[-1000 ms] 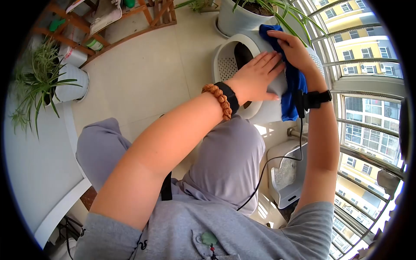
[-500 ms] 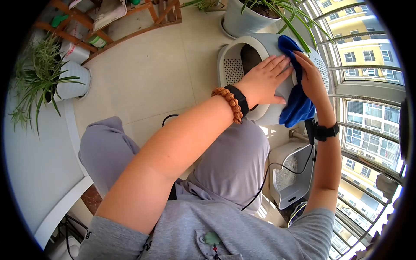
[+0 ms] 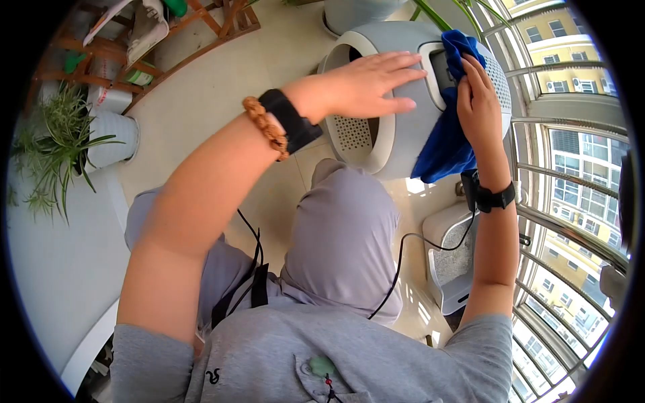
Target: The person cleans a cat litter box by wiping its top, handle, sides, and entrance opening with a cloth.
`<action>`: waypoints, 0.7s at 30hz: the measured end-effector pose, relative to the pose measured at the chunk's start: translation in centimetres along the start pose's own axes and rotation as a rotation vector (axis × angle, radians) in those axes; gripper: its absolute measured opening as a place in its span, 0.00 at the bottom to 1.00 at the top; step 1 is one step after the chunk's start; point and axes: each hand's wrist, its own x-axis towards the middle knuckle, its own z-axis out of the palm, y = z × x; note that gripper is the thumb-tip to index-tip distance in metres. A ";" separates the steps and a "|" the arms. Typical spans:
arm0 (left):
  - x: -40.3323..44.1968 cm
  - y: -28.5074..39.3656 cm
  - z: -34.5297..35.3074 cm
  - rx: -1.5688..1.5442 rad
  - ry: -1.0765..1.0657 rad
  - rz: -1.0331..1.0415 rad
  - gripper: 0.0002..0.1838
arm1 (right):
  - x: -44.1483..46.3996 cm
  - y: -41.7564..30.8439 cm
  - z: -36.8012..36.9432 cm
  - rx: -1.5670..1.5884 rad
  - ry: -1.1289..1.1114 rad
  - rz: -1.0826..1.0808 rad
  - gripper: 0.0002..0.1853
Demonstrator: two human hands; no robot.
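A grey hooded litter box (image 3: pixel 420 144) with a pale-rimmed opening and perforated panels stands at the upper right. A framed recess (image 3: pixel 438 67) shows on its top. My right hand (image 3: pixel 478 104) lies over a crumpled blue cloth (image 3: pixel 447 144), holding it against the box's window side. Part of the cloth hangs down that side. My left hand (image 3: pixel 366 84) is open with fingers stretched toward the framed recess, across the box's opening. Whether it touches the surface I cannot tell.
A smaller grey tray (image 3: pixel 457 301) with granular litter stands below the box, near a black cable (image 3: pixel 402 258). Barred windows (image 3: pixel 571 121) line the right. Potted plants (image 3: pixel 111 138) and a wooden rack (image 3: pixel 195 60) stand at the left and back.
My left hand has moved left, away from the cloth, uncovering the framed recess. My right hand stays on the cloth, which has shifted slightly. The view has moved too.
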 end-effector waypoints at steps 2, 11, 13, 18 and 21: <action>0.3 0.0 -1.6 -0.079 -0.114 -0.035 0.28 | 0.0 0.5 0.2 0.004 0.071 0.003 0.16; 2.2 1.2 -4.4 0.036 -0.333 -0.070 0.27 | -0.8 2.8 -0.1 0.021 0.117 -0.057 0.16; 0.4 1.8 -2.3 0.051 -0.269 -0.071 0.28 | -1.3 3.0 -0.6 0.030 0.093 -0.052 0.15; 1.4 -0.1 -3.4 -0.037 -0.273 -0.001 0.29 | -1.7 4.2 -0.6 0.118 0.121 0.064 0.14; 1.1 -0.8 -4.1 -0.240 -0.218 -0.062 0.22 | -1.1 4.7 -1.4 0.098 0.076 0.052 0.14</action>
